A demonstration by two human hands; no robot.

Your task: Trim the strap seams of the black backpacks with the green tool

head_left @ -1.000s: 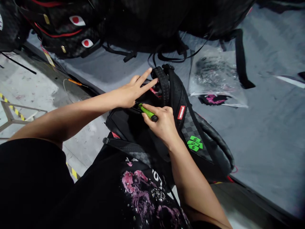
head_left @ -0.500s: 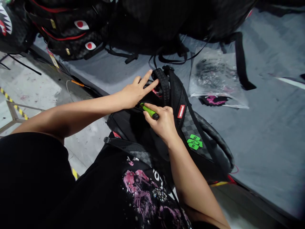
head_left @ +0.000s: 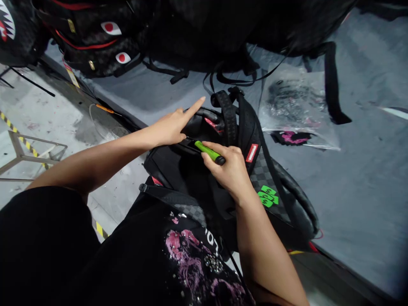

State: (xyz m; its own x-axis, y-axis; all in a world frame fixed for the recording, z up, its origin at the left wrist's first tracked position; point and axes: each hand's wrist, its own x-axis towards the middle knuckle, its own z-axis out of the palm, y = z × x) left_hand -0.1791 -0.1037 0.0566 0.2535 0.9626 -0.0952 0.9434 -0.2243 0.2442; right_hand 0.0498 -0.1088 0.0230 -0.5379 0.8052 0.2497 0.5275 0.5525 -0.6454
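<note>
A black backpack (head_left: 200,182) with checkered panels lies open along the table's front edge, against my body. My right hand (head_left: 228,168) is closed around a bright green tool (head_left: 208,152) with a black end cap. Its narrow dark front points left along the backpack's opening; the exact kind of tool is unclear. Over the left end of that opening is my left hand (head_left: 172,127), index finger stretched out and thumb apart from it, close to the tool's front. The other left fingers are mostly hidden. Red lining (head_left: 213,124) shows inside the opening.
More black bags (head_left: 92,38) with red-and-white eye patches stand at the back left. A clear plastic bag (head_left: 296,106) lies right of the backpack on the grey tabletop (head_left: 366,182). An orange-handled tool (head_left: 104,109) lies at the table's left edge. A metal frame (head_left: 24,148) stands below.
My right hand and the green tool have shifted slightly right and down, exposing more of the tool's dark front. My left hand's spread fingers have drawn in, leaving the index finger stretched out.
</note>
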